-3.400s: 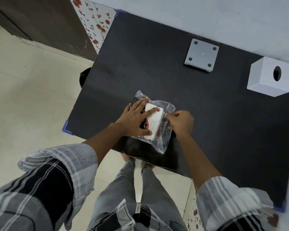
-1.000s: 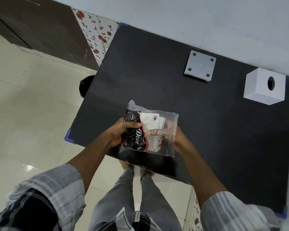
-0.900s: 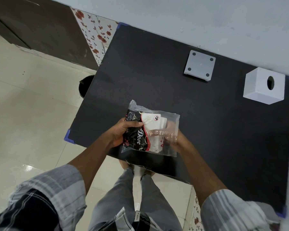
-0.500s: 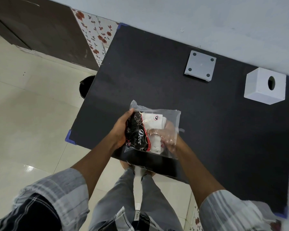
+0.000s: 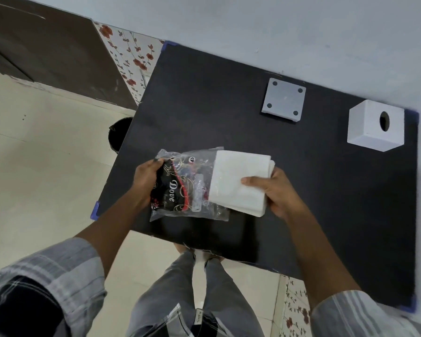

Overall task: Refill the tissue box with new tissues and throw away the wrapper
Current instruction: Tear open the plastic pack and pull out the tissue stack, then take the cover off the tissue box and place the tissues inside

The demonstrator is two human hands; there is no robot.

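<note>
The person is drawing the new tissues out of their clear plastic wrapper, over the near part of the black table. The right hand is gripping the stack at its right edge, thumb lying on top and the other fingers curled underneath, while the left hand is closed around the wrapper's printed left end, holding it back. Most of the stack is already showing outside the wrapper's open mouth; only its left edge is still sitting under the clear film. The white tissue box is standing well apart at the far right corner of the table, its round opening turned toward the right, and a flat grey square plate, which may be the box's base, is lying separately near the wall. A dark bin is peeking out beside the table's left edge on the floor. The step in hand looks like freeing the tissues; the next move probably calls for pulling the stack fully clear, setting the wrapper aside or keeping it in the left hand, and carrying the stack across to the box. Compared with half a second ago, when the tissues were still wholly inside the bag and the right hand was working at the opening, the stack is now mostly out and lying flatter toward the right.
</note>
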